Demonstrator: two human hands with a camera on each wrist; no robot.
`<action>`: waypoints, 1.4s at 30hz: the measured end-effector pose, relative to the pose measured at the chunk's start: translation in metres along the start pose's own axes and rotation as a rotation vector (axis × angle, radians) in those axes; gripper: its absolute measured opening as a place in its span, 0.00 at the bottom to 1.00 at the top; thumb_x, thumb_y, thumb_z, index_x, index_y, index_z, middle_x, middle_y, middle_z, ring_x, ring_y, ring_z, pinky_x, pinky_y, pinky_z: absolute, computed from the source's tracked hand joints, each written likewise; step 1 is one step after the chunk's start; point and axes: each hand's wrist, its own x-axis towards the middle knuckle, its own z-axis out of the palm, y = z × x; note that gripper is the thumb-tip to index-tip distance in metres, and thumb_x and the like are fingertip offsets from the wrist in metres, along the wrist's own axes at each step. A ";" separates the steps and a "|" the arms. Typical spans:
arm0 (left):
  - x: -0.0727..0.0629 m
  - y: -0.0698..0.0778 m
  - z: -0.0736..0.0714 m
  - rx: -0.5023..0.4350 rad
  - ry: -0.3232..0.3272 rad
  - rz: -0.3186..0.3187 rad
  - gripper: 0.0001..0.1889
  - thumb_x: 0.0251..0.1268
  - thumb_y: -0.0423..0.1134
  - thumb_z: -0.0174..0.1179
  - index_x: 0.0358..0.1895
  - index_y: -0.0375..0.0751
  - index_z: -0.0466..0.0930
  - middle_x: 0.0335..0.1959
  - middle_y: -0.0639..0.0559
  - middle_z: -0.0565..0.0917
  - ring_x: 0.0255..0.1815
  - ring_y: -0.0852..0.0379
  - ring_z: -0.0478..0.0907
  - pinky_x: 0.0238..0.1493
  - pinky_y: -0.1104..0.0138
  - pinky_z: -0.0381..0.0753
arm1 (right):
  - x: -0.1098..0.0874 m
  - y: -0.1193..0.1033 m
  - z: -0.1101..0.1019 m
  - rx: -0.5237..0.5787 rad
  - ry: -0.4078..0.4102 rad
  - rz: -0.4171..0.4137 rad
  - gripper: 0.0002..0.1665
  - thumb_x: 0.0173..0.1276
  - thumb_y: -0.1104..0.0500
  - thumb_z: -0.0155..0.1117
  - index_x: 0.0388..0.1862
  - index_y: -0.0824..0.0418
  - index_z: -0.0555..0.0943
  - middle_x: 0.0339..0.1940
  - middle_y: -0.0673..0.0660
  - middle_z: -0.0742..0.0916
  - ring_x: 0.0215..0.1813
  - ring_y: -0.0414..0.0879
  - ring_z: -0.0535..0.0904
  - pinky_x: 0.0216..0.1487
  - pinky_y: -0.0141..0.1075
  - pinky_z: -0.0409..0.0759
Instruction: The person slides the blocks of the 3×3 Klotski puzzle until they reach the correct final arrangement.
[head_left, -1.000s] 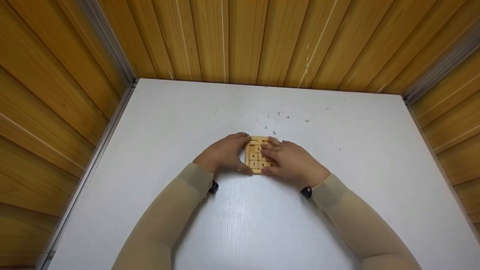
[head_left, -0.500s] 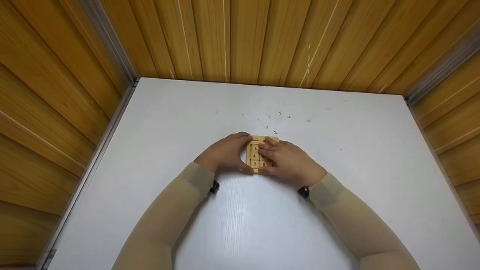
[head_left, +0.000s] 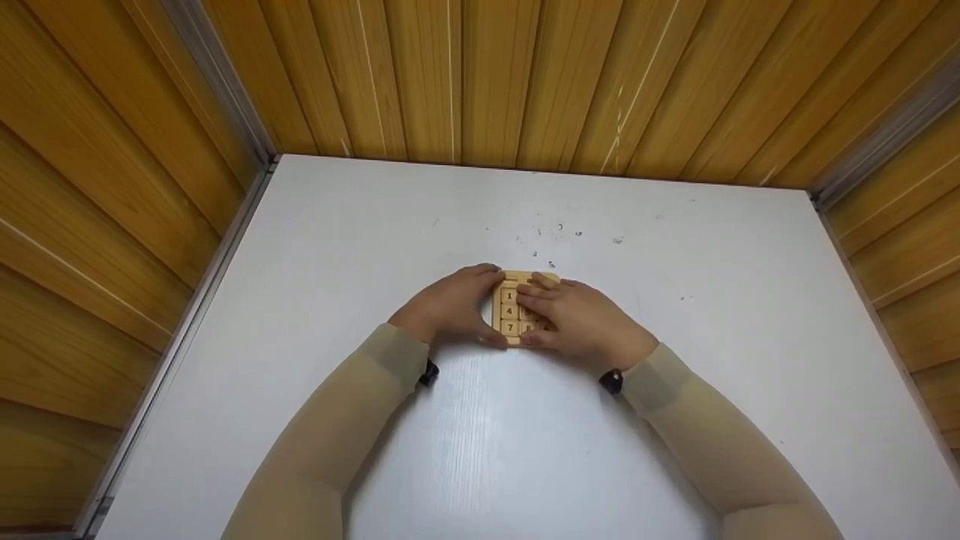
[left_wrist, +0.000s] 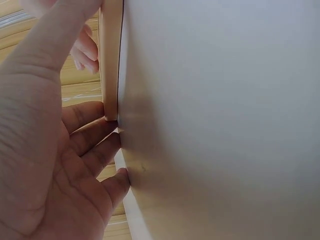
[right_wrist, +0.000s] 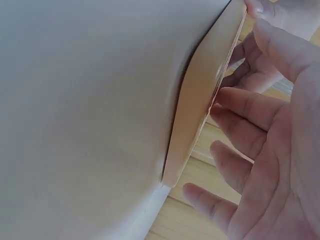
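A pale wooden number slide puzzle [head_left: 509, 311] lies flat on the white table. Tiles 1, 4 and 7 line its left column; the right part is hidden under fingers. My left hand [head_left: 448, 305] holds the frame's left side, thumb at the near corner and index finger at the far one. In the left wrist view, fingertips meet the end of the puzzle's side edge [left_wrist: 111, 60], the other fingers against the table. From the right, my right hand [head_left: 589, 321] lies over the puzzle, fingertips touching the tiles. Its fingers [right_wrist: 250, 107] look extended and slightly bent in the right wrist view.
The white tabletop [head_left: 465, 442] surrounds the puzzle and bears small dark scuff marks [head_left: 578, 233] beyond it. Wood-plank walls [head_left: 487, 82] stand at the back and both sides. A black wrist strap piece [head_left: 612, 381] shows below the right wrist.
The 1 tile has slid left into the top-left corner, where a gap was a second ago. My right fingertips shifted slightly left with it; the left hand stayed in place.
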 end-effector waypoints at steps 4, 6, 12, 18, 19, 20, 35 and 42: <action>0.000 -0.001 0.000 0.015 0.002 -0.006 0.69 0.49 0.67 0.89 0.93 0.48 0.60 0.94 0.53 0.62 0.96 0.50 0.58 0.96 0.56 0.60 | -0.005 0.006 -0.003 0.008 -0.001 0.028 0.47 0.83 0.31 0.65 0.89 0.55 0.73 0.90 0.53 0.75 0.96 0.56 0.60 0.93 0.62 0.67; 0.000 -0.001 0.000 0.020 0.002 -0.008 0.69 0.49 0.67 0.89 0.93 0.48 0.60 0.94 0.53 0.62 0.96 0.50 0.58 0.96 0.56 0.61 | -0.008 0.009 -0.005 0.006 -0.006 0.047 0.46 0.82 0.33 0.66 0.88 0.56 0.73 0.90 0.53 0.75 0.96 0.56 0.60 0.93 0.63 0.66; 0.001 -0.001 0.000 0.023 -0.006 -0.008 0.69 0.50 0.68 0.88 0.93 0.49 0.60 0.94 0.53 0.62 0.96 0.50 0.58 0.96 0.56 0.61 | -0.017 0.018 -0.004 -0.020 -0.017 0.086 0.45 0.83 0.34 0.66 0.88 0.57 0.74 0.89 0.54 0.76 0.96 0.57 0.61 0.92 0.64 0.67; 0.001 -0.001 0.000 0.025 -0.008 0.000 0.69 0.50 0.67 0.88 0.93 0.48 0.59 0.94 0.53 0.61 0.96 0.49 0.57 0.96 0.56 0.60 | -0.026 0.024 0.000 -0.027 -0.016 0.094 0.45 0.83 0.33 0.65 0.88 0.56 0.74 0.89 0.52 0.76 0.96 0.57 0.61 0.92 0.65 0.66; 0.001 -0.001 0.000 0.024 -0.009 0.001 0.69 0.51 0.67 0.88 0.93 0.48 0.59 0.95 0.53 0.61 0.96 0.49 0.57 0.96 0.55 0.60 | -0.027 0.024 0.000 -0.026 -0.018 0.096 0.45 0.83 0.33 0.65 0.88 0.55 0.74 0.89 0.52 0.76 0.96 0.57 0.61 0.93 0.65 0.66; 0.001 0.000 0.000 0.025 -0.010 0.002 0.69 0.51 0.66 0.88 0.93 0.48 0.59 0.95 0.52 0.61 0.96 0.49 0.57 0.96 0.55 0.60 | -0.027 0.025 0.000 -0.026 -0.020 0.098 0.45 0.83 0.33 0.65 0.88 0.55 0.74 0.89 0.51 0.76 0.96 0.56 0.61 0.93 0.65 0.65; 0.002 0.000 -0.001 0.024 -0.011 -0.004 0.69 0.50 0.67 0.88 0.93 0.46 0.60 0.95 0.51 0.61 0.96 0.47 0.56 0.96 0.54 0.59 | -0.027 0.020 0.001 -0.025 -0.006 0.094 0.50 0.80 0.30 0.67 0.89 0.55 0.72 0.90 0.52 0.74 0.96 0.55 0.61 0.93 0.61 0.67; 0.002 0.001 0.001 0.014 -0.008 -0.003 0.69 0.51 0.66 0.88 0.93 0.45 0.60 0.95 0.51 0.62 0.96 0.48 0.57 0.96 0.55 0.59 | -0.023 0.015 0.003 -0.035 -0.009 0.085 0.51 0.80 0.28 0.66 0.89 0.56 0.72 0.91 0.53 0.74 0.96 0.55 0.61 0.93 0.60 0.67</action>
